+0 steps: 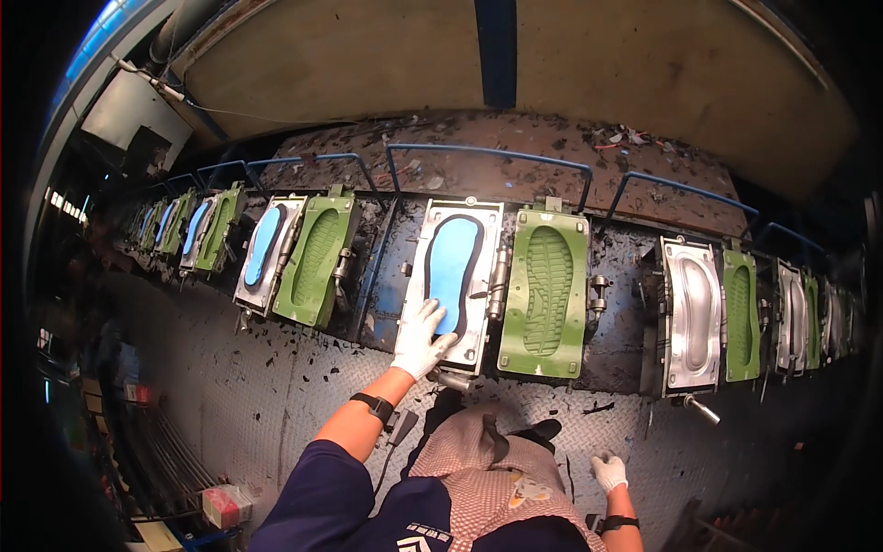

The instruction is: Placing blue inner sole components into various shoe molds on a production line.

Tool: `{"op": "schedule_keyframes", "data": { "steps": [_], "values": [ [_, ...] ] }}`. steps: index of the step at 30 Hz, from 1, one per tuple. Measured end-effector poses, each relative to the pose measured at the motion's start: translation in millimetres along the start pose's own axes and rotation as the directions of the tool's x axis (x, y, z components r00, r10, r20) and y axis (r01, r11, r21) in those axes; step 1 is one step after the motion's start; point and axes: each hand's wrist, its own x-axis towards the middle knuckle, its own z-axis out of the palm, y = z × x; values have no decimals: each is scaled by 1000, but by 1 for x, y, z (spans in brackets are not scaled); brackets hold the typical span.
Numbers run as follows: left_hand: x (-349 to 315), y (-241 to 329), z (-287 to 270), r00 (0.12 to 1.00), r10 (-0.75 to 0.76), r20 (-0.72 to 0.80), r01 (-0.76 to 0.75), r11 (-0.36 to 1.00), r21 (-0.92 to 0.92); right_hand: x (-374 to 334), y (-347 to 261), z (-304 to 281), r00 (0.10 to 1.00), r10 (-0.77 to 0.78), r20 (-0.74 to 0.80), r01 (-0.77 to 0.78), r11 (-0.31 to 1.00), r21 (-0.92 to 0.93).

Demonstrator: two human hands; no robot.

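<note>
My left hand [421, 342], in a white glove, lies on the heel end of a blue insole-shaped piece [454, 253]. Its fingers are stretched over the blue surface and the thumb is set apart. A black border surrounds the blue piece, which sits on the raised form of a silver metal mould half [486, 322]. Joined to that by a hinge, the green mould half [550, 285] lies open at the right, its sole-shaped cavity patterned with treads. My gloved right hand [608, 471] hangs low at my right side, fingers loosely bent and apart, with nothing visible in it.
Similar opened moulds stand in a row: those at left carry blue pieces [264, 247], while a bare silver form [692, 313] shows at right. Behind runs a blue rail [492, 155]. Black scraps litter the metal floor [303, 405]. A handle [704, 409] juts from the right mould.
</note>
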Motion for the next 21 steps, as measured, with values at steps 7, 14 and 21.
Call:
{"op": "schedule_keyframes", "data": {
  "steps": [7,14,21],
  "values": [
    [-59,-142,-28,923,-255,-288,205,960,-191,-87,108,80,875,477,-84,-416,829,373],
    [-108,-214,22,877,-332,347,370,928,-48,-148,75,135,936,352,12,-352,936,-16],
    [-76,-240,75,915,-140,377,288,882,-373,-171,-31,120,975,161,-150,-178,978,-104]
  ]
}}
